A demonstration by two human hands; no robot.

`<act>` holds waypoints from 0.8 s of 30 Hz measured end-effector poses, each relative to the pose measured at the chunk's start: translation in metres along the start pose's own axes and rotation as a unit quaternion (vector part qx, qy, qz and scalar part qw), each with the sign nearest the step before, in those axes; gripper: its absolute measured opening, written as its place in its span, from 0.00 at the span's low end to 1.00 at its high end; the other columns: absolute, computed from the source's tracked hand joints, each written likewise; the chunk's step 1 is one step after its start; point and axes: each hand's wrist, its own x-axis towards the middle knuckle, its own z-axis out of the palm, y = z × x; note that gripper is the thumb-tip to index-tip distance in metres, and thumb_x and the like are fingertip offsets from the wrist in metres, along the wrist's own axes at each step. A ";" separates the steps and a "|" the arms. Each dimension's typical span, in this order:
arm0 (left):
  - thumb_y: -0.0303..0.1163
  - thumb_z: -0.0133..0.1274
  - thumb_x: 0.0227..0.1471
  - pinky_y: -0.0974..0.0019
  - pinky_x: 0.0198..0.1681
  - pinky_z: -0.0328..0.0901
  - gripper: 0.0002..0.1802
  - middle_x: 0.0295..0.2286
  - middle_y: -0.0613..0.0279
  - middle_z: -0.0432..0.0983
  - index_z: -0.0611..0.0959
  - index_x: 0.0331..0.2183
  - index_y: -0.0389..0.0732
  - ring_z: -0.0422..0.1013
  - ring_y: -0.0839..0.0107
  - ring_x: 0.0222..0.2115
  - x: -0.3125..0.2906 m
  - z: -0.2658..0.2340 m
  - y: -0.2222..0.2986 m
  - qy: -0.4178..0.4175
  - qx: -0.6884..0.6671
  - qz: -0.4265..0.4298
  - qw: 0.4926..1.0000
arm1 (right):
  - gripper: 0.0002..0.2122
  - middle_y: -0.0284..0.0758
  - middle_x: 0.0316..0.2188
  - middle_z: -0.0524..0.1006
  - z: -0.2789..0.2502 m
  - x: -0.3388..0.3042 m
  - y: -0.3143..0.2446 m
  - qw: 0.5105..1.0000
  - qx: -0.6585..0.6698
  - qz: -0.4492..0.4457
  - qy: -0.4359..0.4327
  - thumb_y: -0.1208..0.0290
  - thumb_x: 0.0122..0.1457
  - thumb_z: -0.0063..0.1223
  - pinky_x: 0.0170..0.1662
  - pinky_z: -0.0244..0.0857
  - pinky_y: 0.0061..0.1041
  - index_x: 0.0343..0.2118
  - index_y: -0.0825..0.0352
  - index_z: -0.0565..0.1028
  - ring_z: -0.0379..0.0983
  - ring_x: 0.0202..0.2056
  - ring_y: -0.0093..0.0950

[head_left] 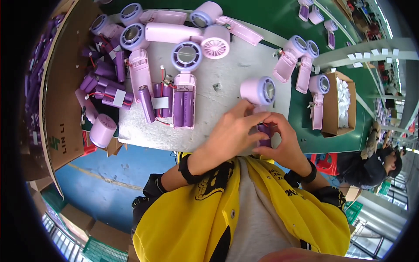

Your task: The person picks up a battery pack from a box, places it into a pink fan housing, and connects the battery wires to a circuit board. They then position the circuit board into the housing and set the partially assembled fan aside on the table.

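Near the front right of the white work board, a pink handheld fan (252,91) lies with its round head away from me and its handle toward me. My left hand (231,129) grips the handle from the left, thumb and fingers bent over it. My right hand (286,137) closes on the handle from the other side. Purple battery cells (264,135) show between my fingers, inside the handle; the rest is hidden. Left of my hands, another fan with an open handle (184,102) holds purple cells. A wired purple battery pack (162,100) with a white label lies beside it.
Several pink fans lie along the board's (227,65) far edge. Loose purple battery packs (114,96) pile up at left, beside a tall cardboard box (65,87). More open fans (286,65) and a carton of white pieces (331,105) stand at right. A person (371,166) sits far right.
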 end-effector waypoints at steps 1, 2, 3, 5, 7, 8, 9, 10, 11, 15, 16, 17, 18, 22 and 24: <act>0.26 0.70 0.34 0.61 0.36 0.72 0.31 0.38 0.53 0.74 0.82 0.46 0.42 0.75 0.58 0.32 -0.001 0.004 0.002 0.009 -0.001 0.004 1.000 | 0.24 0.39 0.47 0.71 0.002 -0.001 0.005 1.000 0.019 0.007 0.008 0.78 0.46 0.66 0.43 0.70 0.26 0.47 0.68 0.69 0.74 0.43 0.29; 0.27 0.70 0.35 0.61 0.36 0.72 0.31 0.38 0.54 0.74 0.82 0.46 0.42 0.75 0.59 0.31 -0.001 0.006 0.004 0.017 -0.002 0.008 1.000 | 0.25 0.39 0.46 0.72 0.002 -0.001 0.009 0.999 0.039 0.013 0.015 0.79 0.45 0.66 0.44 0.70 0.27 0.48 0.68 0.68 0.74 0.42 0.30; 0.27 0.70 0.35 0.61 0.36 0.72 0.31 0.38 0.54 0.74 0.82 0.46 0.42 0.75 0.59 0.31 0.000 0.005 0.006 0.025 -0.004 0.009 1.000 | 0.27 0.40 0.45 0.72 0.000 0.000 0.012 0.998 0.058 0.020 0.023 0.79 0.45 0.66 0.44 0.70 0.28 0.49 0.67 0.66 0.74 0.42 0.30; 0.27 0.68 0.38 0.61 0.35 0.72 0.28 0.39 0.54 0.73 0.82 0.46 0.42 0.75 0.60 0.31 0.002 0.002 0.013 0.064 -0.022 0.060 0.996 | 0.27 0.39 0.45 0.72 -0.012 0.003 0.009 0.981 0.188 0.044 0.030 0.81 0.45 0.62 0.44 0.70 0.28 0.50 0.67 0.66 0.74 0.42 0.30; 0.28 0.67 0.40 0.61 0.35 0.72 0.27 0.40 0.54 0.73 0.82 0.46 0.42 0.75 0.60 0.31 0.002 -0.001 0.014 0.089 -0.031 0.085 0.992 | 0.28 0.40 0.45 0.72 -0.035 0.012 -0.004 0.926 0.365 0.089 0.034 0.83 0.45 0.57 0.45 0.71 0.29 0.52 0.69 0.64 0.74 0.42 0.31; 0.28 0.66 0.41 0.61 0.35 0.71 0.25 0.39 0.54 0.74 0.82 0.45 0.42 0.75 0.60 0.31 0.004 -0.003 0.008 0.101 -0.034 0.080 0.991 | 0.28 0.41 0.45 0.73 -0.053 0.027 -0.013 0.906 0.409 0.108 0.025 0.82 0.46 0.56 0.45 0.71 0.29 0.53 0.70 0.63 0.74 0.42 0.32; 0.28 0.65 0.43 0.62 0.35 0.71 0.23 0.39 0.54 0.74 0.82 0.45 0.42 0.75 0.59 0.30 0.006 -0.004 0.002 0.111 -0.038 0.075 0.990 | 0.28 0.42 0.44 0.73 -0.072 0.046 -0.015 0.905 0.410 0.115 0.026 0.81 0.47 0.56 0.45 0.71 0.29 0.54 0.72 0.62 0.74 0.41 0.32; 0.28 0.64 0.44 0.62 0.35 0.71 0.21 0.38 0.54 0.75 0.82 0.44 0.42 0.75 0.59 0.30 0.006 -0.005 -0.004 0.121 -0.041 0.070 0.989 | 0.28 0.43 0.43 0.74 -0.088 0.071 -0.015 0.903 0.411 0.123 0.027 0.79 0.49 0.56 0.45 0.71 0.28 0.54 0.74 0.62 0.74 0.41 0.32; 0.28 0.64 0.44 0.62 0.35 0.71 0.21 0.38 0.54 0.75 0.82 0.44 0.42 0.75 0.59 0.30 0.007 -0.005 -0.007 0.124 -0.043 0.072 0.989 | 0.26 0.43 0.41 0.75 -0.099 0.098 -0.016 0.911 0.393 0.107 0.066 0.78 0.50 0.56 0.44 0.71 0.28 0.53 0.75 0.64 0.75 0.40 0.31; 0.28 0.62 0.47 0.61 0.35 0.70 0.16 0.35 0.55 0.76 0.83 0.41 0.41 0.74 0.56 0.30 0.004 -0.001 -0.018 0.091 0.011 0.074 0.993 | 0.19 0.39 0.34 0.76 -0.145 0.233 0.035 0.967 0.229 0.064 0.090 0.76 0.51 0.58 0.40 0.71 0.25 0.45 0.76 0.70 0.75 0.35 0.27; 0.29 0.61 0.47 0.60 0.35 0.70 0.15 0.34 0.55 0.77 0.83 0.40 0.40 0.74 0.56 0.31 0.005 0.000 -0.017 0.078 0.006 0.082 0.994 | 0.18 0.38 0.33 0.77 -0.158 0.261 0.062 0.979 0.172 0.059 0.091 0.75 0.50 0.59 0.39 0.70 0.24 0.44 0.75 0.70 0.74 0.34 0.26; 0.29 0.61 0.47 0.59 0.36 0.70 0.14 0.33 0.56 0.77 0.83 0.39 0.40 0.74 0.55 0.31 0.006 0.001 -0.016 0.065 0.001 0.089 0.994 | 0.19 0.36 0.32 0.76 -0.173 0.280 0.089 0.988 0.096 0.084 0.089 0.75 0.50 0.59 0.39 0.69 0.24 0.45 0.75 0.70 0.74 0.33 0.26; 0.30 0.61 0.48 0.58 0.36 0.69 0.13 0.32 0.56 0.78 0.84 0.38 0.40 0.74 0.54 0.32 0.007 0.003 -0.018 0.055 -0.003 0.089 0.994 | 0.20 0.35 0.32 0.76 -0.181 0.297 0.112 0.991 0.020 0.108 0.081 0.75 0.49 0.60 0.38 0.69 0.24 0.45 0.74 0.71 0.74 0.32 0.26; 0.30 0.60 0.48 0.57 0.37 0.69 0.10 0.31 0.56 0.78 0.84 0.36 0.40 0.74 0.55 0.33 0.005 0.007 -0.017 0.056 -0.026 0.093 0.994 | 0.21 0.38 0.35 0.78 -0.175 0.300 0.128 0.987 -0.115 0.115 0.008 0.71 0.48 0.61 0.39 0.69 0.25 0.45 0.74 0.72 0.76 0.35 0.29; 0.30 0.60 0.48 0.57 0.37 0.69 0.10 0.31 0.57 0.78 0.84 0.36 0.40 0.74 0.55 0.33 0.004 0.007 -0.016 0.058 -0.024 0.090 0.994 | 0.21 0.40 0.36 0.78 -0.175 0.301 0.120 0.976 -0.192 0.102 0.003 0.70 0.49 0.60 0.40 0.69 0.26 0.46 0.74 0.72 0.76 0.37 0.30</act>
